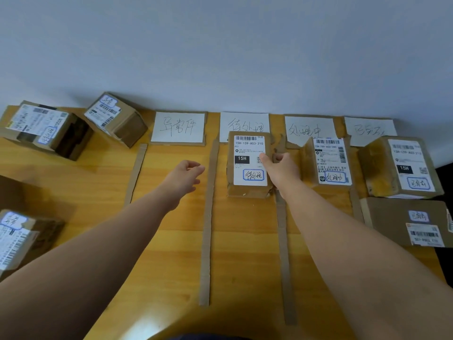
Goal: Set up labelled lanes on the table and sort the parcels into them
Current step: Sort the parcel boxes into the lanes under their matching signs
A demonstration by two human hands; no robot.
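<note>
**Sorting step, lanes already laid out.** The right hand (279,168) is grasping the parcel (247,165) by its right edge, with the thumb lying on the shipping label. It is seating the parcel in the second lane, near 12 o'clock on the table (171,266). The parcel appears to be resting on the wood, and its far end is overlapping the second lane card (242,123). The left hand (186,175) is hovering over the first lane at 11 o'clock, released, fingers loosely curled, holding nothing. Two cardboard strips (207,229) (283,241) are flanking the parcel at its 9 and 3 o'clock.

The parcel's handwritten tag is seemingly matching the card, so this placement is judged sound. Three unsorted parcels (41,128) (115,117) (22,239) are waiting between 8 and 10 o'clock.

The next move is calling for the right hand to let go. A reach toward 9 o'clock should follow, and the chosen parcel's tag should be read before a lane is picked.
</note>
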